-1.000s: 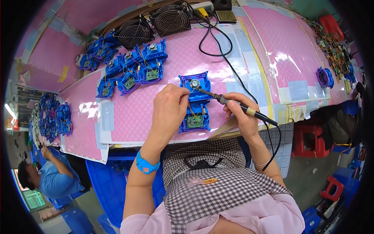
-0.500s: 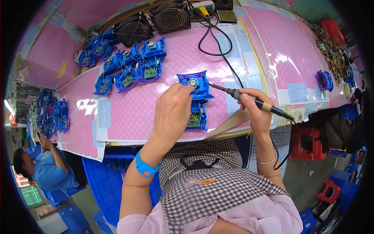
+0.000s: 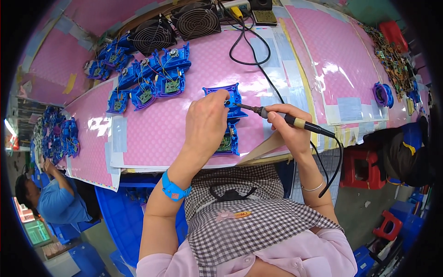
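In front of me on the pink-covered bench lies an opened blue plastic housing. Its lower part, nearer to me, carries a green circuit board with thin wires. My left hand reaches over the upper part with its fingers pinched together. Whatever is between the fingertips is too small or hidden to name. My right hand grips a soldering iron like a pen. The iron's tip is at the right part of the housing, close to my left fingertips. The left hand covers the middle of the upper part.
Several similar blue housings with boards and wires stand at the back left. Behind them are two black fans. A black cord loops across the bench. A blue-purple ring-shaped part lies far right. Another person works at the left.
The soldering iron has moved left and slightly down, its tip now further over the housing. My left hand has shifted over the round silver part, which showed before.
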`<action>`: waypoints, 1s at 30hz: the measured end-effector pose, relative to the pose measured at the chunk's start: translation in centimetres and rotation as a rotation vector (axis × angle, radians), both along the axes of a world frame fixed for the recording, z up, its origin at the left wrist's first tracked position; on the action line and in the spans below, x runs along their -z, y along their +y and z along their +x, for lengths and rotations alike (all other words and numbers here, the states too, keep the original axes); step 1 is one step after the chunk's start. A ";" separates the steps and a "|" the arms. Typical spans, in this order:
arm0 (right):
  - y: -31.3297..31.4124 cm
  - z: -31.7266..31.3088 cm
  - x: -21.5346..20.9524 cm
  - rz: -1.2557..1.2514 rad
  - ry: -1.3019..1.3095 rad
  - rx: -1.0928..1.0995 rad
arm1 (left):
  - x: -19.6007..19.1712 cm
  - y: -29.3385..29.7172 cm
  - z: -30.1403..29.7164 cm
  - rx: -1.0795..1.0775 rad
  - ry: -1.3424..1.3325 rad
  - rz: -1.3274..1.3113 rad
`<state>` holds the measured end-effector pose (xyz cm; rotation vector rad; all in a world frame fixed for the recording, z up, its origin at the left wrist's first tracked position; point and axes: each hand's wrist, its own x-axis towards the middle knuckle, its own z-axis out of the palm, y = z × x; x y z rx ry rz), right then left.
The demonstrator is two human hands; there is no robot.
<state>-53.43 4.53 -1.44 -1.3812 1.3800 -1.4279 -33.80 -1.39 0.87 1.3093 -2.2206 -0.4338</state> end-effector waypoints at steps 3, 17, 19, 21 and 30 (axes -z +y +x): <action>0.0 -0.1 0.0 -0.015 0.011 0.002 | 0.1 -0.2 -0.2 0.003 -0.023 -0.010; 0.2 -0.4 -0.8 -0.102 0.129 -0.008 | -1.1 0.7 2.0 -0.161 0.355 -0.185; 0.5 -0.7 -0.8 -0.067 0.056 0.041 | -1.0 1.1 3.4 -0.369 0.614 0.123; 0.5 -0.8 -0.8 -0.019 0.006 0.029 | 0.0 1.0 3.6 -0.325 0.492 0.000; 0.5 -0.5 -0.4 0.008 0.020 0.027 | 0.3 0.7 2.2 -0.329 0.247 0.102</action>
